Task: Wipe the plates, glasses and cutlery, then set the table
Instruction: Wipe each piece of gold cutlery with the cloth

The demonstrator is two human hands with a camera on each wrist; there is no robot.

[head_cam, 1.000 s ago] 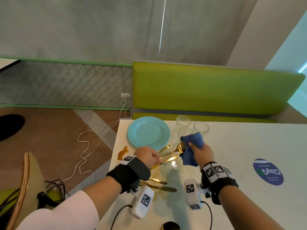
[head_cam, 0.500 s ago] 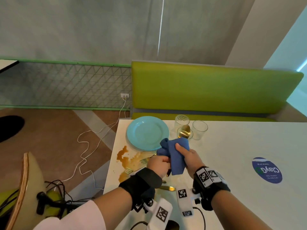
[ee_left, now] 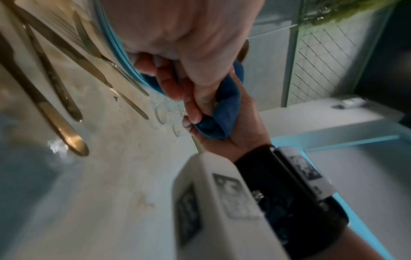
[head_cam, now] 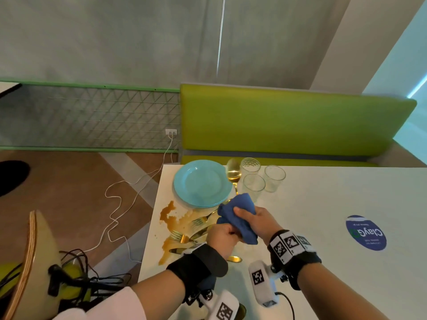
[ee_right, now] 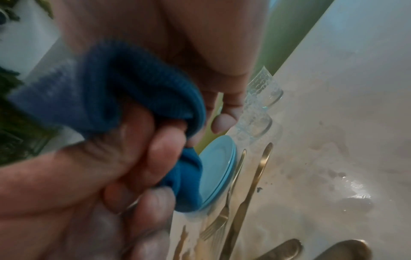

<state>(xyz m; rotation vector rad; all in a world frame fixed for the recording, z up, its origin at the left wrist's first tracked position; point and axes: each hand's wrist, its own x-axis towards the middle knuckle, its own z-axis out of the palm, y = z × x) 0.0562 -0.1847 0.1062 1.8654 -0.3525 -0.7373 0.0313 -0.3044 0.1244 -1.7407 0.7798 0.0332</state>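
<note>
A gold spoon [head_cam: 233, 172] stands nearly upright above the table, bowl up, beside the stacked teal plates [head_cam: 201, 183]. My right hand [head_cam: 249, 215] grips a blue cloth [head_cam: 240, 211] wrapped round the spoon's handle. Just below it, my left hand [head_cam: 223, 235] is a fist round the handle's lower end, which is hidden. In the right wrist view the cloth [ee_right: 111, 84] bunches between both hands. Three clear glasses [head_cam: 253, 187] stand behind the cloth. Gold forks [head_cam: 202, 219] and a knife [head_cam: 182, 250] lie in a brown spill [head_cam: 168, 211].
The white table [head_cam: 323, 204] carries a blue round sticker [head_cam: 366, 232] at the right. A green bench [head_cam: 288, 125] runs along its far edge. A wooden chair [head_cam: 30, 262] with cables stands at the left, and a white cord [head_cam: 120, 204] trails over the floor.
The spoon rose from lying low over the table to upright. The cloth slid off the bowl down the handle, and my left hand came in under my right.
</note>
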